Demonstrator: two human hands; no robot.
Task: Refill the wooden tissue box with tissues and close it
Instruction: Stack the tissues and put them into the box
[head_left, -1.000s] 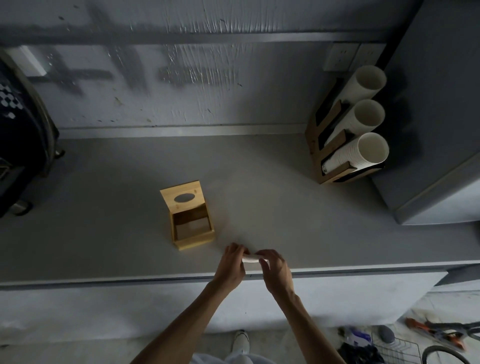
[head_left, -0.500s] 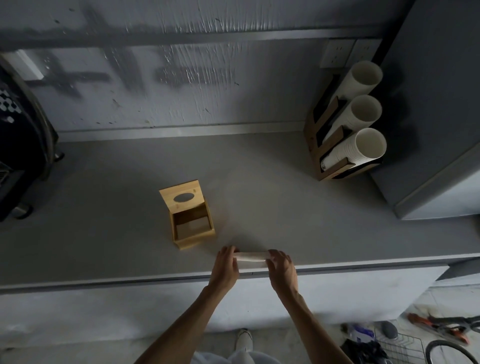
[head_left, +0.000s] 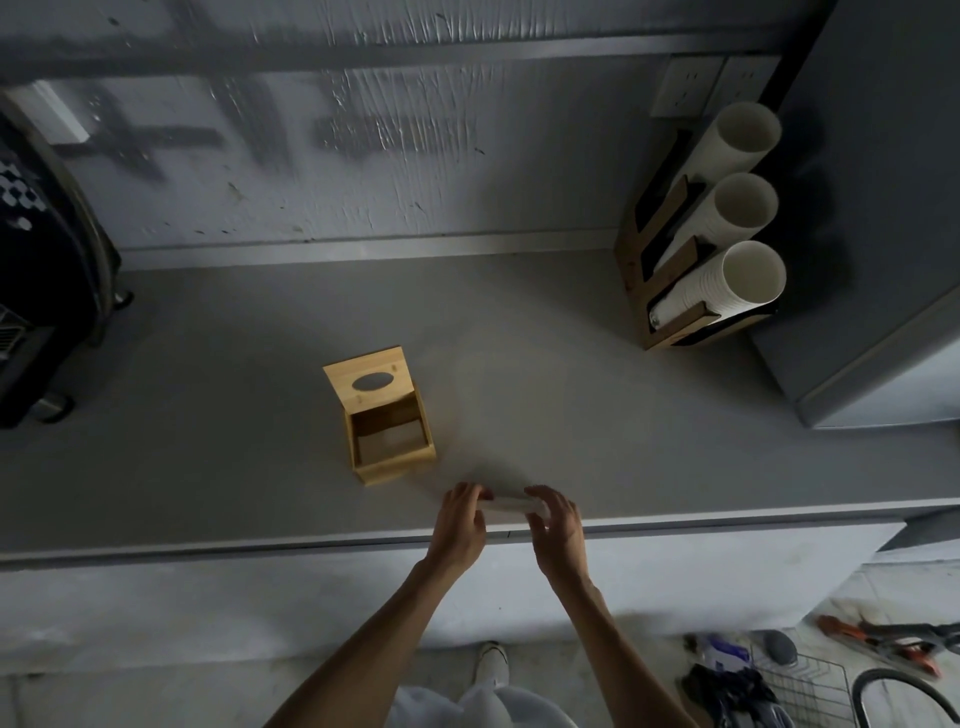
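Head view, single frame. Both hands sit at the near edge of the grey counter (head_left: 571, 415), holding a small white tissue stack (head_left: 511, 503) between them. The left hand (head_left: 460, 525) is curled around the stack's left end and the right hand (head_left: 558, 522) around its right end, fingers over the top and thumbs toward me; each is closed on the stack rather than spread. The middle of the stack shows as a pale strip in the gap between the hands; I cannot tell whether it is wrapped or loose. The wooden tissue box (head_left: 390, 439) stands ahead of and to the left of the left hand, near it but apart. Its lid (head_left: 370, 383), with an oval slot, is tipped back on the far side, so the cavity faces up. The inside looks empty, though a pale patch on the floor is too dim to read. My judgement: the stack is light, soft and compressible, likely to sag or fan if held by one end, so the two-ended hold with light squeeze suits it. Gripping the short ends leaves the long faces free to slide past the box walls. The box should be stiff and light, liable to skid if the stack jams. Paper cup dispenser (head_left: 696, 249) stands well off beyond the right hand, not involved.
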